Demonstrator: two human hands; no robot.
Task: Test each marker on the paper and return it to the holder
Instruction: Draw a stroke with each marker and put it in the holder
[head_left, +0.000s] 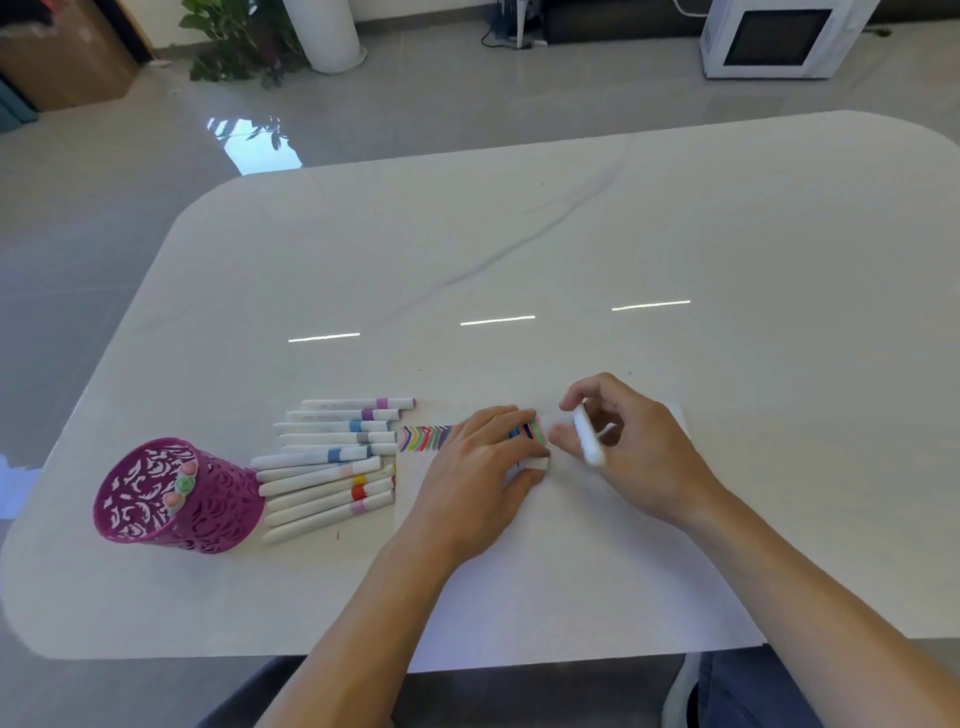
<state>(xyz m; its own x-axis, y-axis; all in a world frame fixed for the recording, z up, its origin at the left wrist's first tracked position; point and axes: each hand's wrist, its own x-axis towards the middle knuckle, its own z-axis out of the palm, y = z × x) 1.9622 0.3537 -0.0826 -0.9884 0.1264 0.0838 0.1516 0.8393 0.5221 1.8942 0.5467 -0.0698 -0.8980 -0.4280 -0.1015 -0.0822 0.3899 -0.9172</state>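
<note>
A white paper (571, 561) lies on the table in front of me, with a row of coloured chevron marks (426, 438) along its top edge. My right hand (634, 447) grips a white marker (588, 436) above the right end of that row. My left hand (478, 467) rests on the paper over the marks and pinches a white cap (535, 462) between thumb and fingers. Several white markers (332, 457) with coloured bands lie side by side left of the paper. A magenta cut-out holder (171, 493) stands at the far left with three markers in it.
The white marble table (519, 249) stretches far beyond the paper. On the grey floor behind it stand a potted plant (239, 47), a white column, a cardboard box (62, 57) and a white microwave (779, 39). My knee in jeans shows under the table's near edge.
</note>
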